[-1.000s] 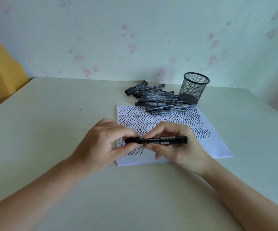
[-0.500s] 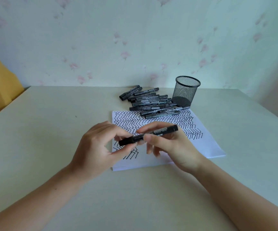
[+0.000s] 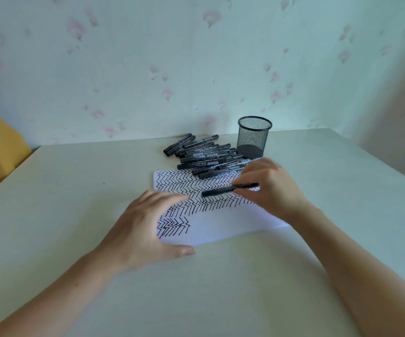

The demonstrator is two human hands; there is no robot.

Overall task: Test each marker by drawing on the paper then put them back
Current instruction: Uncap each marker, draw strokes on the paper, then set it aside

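1. While both hands held one marker a second ago, only the right hand has it now. The left hand has let go. Its fingers are spread wide and hold nothing. It sits low at the near left corner of the paper, but I cannot tell if it is pressing down.

2. Just past it, the paper lies flat on the desk. Black zigzag lines fill most of the sheet. The near right part is bare white.

3. Farther on, the right hand has moved away from the body. It pinches the marker in its fingers. The marker lies almost sideways in the air above the drawn lines, with its free end pointing left. It looks all black from end to end, so I think the cap is back on.

4. My guess is that this marker is done being tested and is on its way back.

5. Beyond the hand, the pile of markers lies on the desk at the far edge of the paper. The hand is near it now.

6. Last, the mesh cup stands upright just right of the pile, close to the wall. No marker is in it.
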